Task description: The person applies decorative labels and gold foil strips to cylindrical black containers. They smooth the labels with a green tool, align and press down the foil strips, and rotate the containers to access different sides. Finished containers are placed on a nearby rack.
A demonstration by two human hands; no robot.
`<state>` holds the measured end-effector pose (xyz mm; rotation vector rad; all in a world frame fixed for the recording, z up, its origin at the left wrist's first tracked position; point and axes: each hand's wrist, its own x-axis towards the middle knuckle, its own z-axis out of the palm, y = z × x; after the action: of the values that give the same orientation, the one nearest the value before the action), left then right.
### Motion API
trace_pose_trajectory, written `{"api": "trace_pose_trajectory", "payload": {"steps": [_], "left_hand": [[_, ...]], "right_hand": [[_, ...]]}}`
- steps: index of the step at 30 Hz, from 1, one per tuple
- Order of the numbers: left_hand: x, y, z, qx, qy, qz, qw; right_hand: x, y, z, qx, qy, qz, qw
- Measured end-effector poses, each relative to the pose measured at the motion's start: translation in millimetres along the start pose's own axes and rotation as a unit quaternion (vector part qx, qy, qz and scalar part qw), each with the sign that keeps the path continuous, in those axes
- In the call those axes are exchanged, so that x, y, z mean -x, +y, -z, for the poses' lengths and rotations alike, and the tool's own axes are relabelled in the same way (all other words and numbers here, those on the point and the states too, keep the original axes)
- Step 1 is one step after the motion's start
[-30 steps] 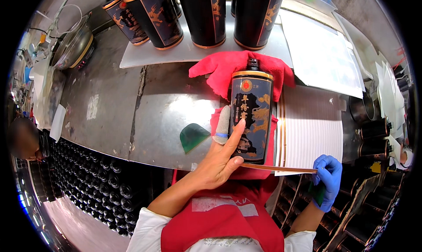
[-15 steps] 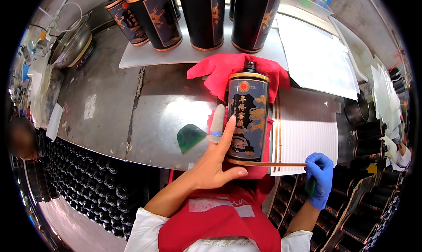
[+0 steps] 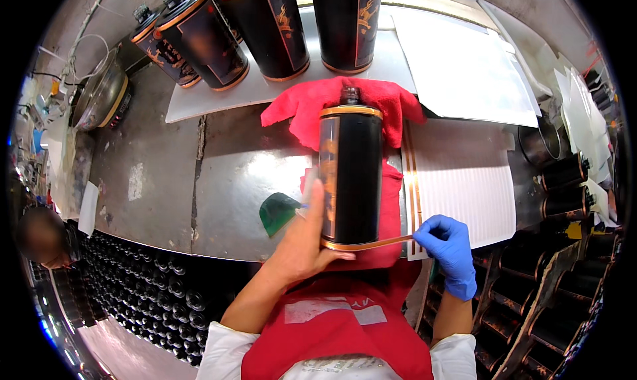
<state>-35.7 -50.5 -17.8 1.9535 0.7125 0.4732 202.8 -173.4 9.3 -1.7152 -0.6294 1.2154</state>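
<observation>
A black bottle (image 3: 358, 174) with copper-coloured bands lies on a red cloth (image 3: 298, 115), its neck pointing away from me. Along its left side rests my bare left hand (image 3: 302, 241), thumb against the base and fingers by the decorated panel, steadying it. Its fingertips are blurred. My right hand (image 3: 446, 247), in a blue glove, pinches the free end of a thin copper-coloured strip (image 3: 391, 242). The strip's other part runs along the bottle's bottom edge. Beside my left hand lies a flat green scraper (image 3: 277, 211) with a rounded edge.
Several similar bottles (image 3: 265, 32) stand on a pale board at the back. A white sheet bearing more strips (image 3: 464, 188) lies at right, below blank white paper (image 3: 458, 68). A metal pan (image 3: 99, 98) sits far left. Racked bottles (image 3: 142, 294) fill the space below the table.
The bottle has rolled, so its plain black side faces up and the decorated panel faces left. My right hand has come closer to the bottle, and less strip hangs free.
</observation>
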Motion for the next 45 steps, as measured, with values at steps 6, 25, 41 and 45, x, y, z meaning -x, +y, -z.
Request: {"api": "trace_pose_trajectory", "payload": {"steps": [6, 25, 41, 45], "left_hand": [[-3.8, 20.1, 3.5, -0.098, 0.063, -0.081, 0.99], [-7.1, 19.6, -4.9, -0.042, 0.057, -0.055, 0.996], [-1.9, 9.1, 10.0, 0.183, -0.036, -0.044, 0.981], [-3.4, 13.5, 8.2, 0.237, -0.043, -0.05, 0.969]], "right_hand": [[2.1, -1.3, -9.2, -0.048, -0.018, 0.005, 0.999], [6.0, -27.3, -43.2, -0.016, -0.085, -0.023, 0.996], [10.3, -19.8, -43.1, -0.207, -0.151, -0.011, 0.967], [14.7, -23.5, -45.8, -0.161, -0.124, 0.006, 0.979]]}}
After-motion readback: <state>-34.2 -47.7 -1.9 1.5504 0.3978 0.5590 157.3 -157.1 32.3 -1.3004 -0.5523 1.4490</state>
